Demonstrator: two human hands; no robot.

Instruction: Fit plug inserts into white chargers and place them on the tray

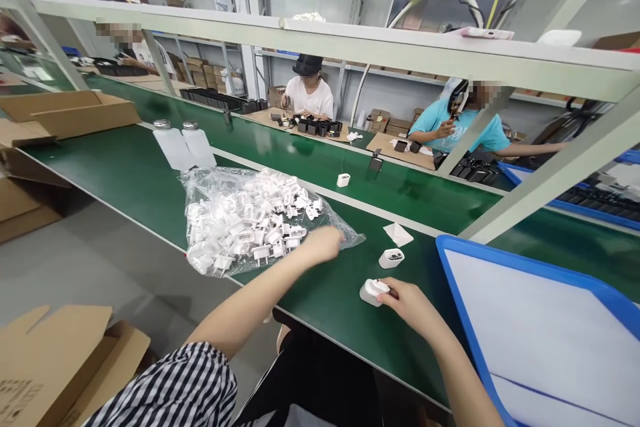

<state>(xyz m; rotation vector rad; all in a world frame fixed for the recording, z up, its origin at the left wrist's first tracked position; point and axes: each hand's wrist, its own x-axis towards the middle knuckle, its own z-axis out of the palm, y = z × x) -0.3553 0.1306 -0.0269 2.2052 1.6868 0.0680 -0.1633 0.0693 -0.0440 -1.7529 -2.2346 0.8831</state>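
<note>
My left hand (324, 243) reaches into the edge of a clear plastic bag (220, 193) that lies open on the green belt and holds several white plug parts (250, 223). The fingers are curled and blurred, so what they hold cannot be told. My right hand (407, 300) grips a white charger housing (373, 291) resting on the belt. An open white housing (391, 257) stands just beyond it, with a small white piece (399, 234) further back.
A blue tray with a white liner (540, 327) sits at right. Two white bottles (183, 143) stand behind the bag. Another white housing (343, 180) lies mid-belt. Cardboard boxes (60, 113) are at left. Three people work across the line. A slanted frame bar (550, 177) crosses at right.
</note>
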